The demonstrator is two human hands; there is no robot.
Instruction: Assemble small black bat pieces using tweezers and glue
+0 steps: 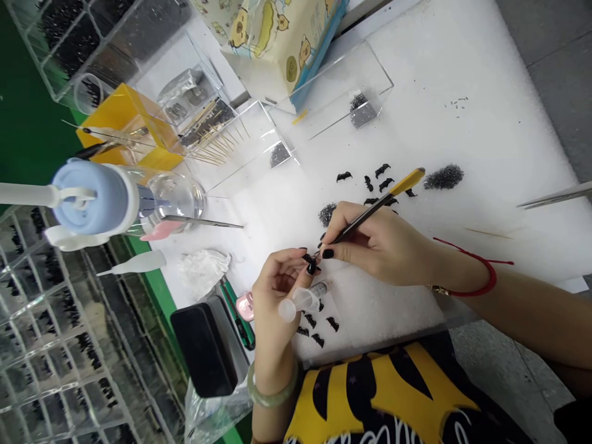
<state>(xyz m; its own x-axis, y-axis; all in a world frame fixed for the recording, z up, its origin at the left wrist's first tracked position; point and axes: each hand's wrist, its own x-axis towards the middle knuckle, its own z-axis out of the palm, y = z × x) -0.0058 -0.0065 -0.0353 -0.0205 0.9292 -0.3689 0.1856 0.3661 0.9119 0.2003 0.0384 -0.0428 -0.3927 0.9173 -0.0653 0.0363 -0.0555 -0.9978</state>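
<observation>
My left hand [280, 290] pinches a small black bat-shaped piece [309, 259] between thumb and fingertips. In my right hand [370, 243] is a slim pen-like tool [367, 213], black along the shaft with a yellow end. Its tip meets or nearly meets the black piece; the fingers partly hide the contact. Close to my left thumb, a clear syringe [305, 298] lies on the white foam surface. Several loose black bat pieces [332, 324] lie below it, and more bat pieces [385, 184] lie above my right hand.
Piles of tiny black beads [444, 177] sit on the white foam board [462, 129]. Clear trays [324, 120], a tissue pack [277, 43], a yellow box [134, 126], a blue-capped bottle [95, 196], a green cutter [237, 314] and a black phone [203, 349] are around. Tweezers [555, 196] project from the right.
</observation>
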